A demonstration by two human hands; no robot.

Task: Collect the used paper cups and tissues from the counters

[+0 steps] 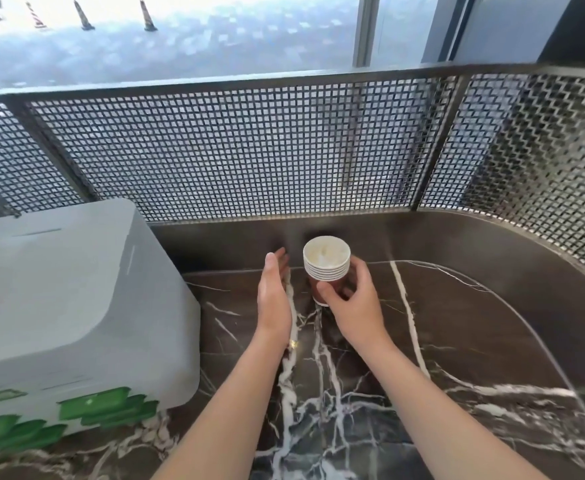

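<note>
A stack of several nested paper cups (326,263), brown outside with white rims, stands at the back of the dark marble counter (457,341). Something white, perhaps tissue, lies inside the top cup. My right hand (351,299) grips the lower part of the stack, thumb in front and fingers curled round the right side. My left hand (273,292) is just left of the stack with straight fingers pointing away from me, edge-on to the counter, a small gap between it and the cups.
A large white machine (69,313) with green markings fills the counter's left side. A metal mesh screen (249,150) on a dark upstand rims the counter at the back and curves round the right. Beyond it is a window.
</note>
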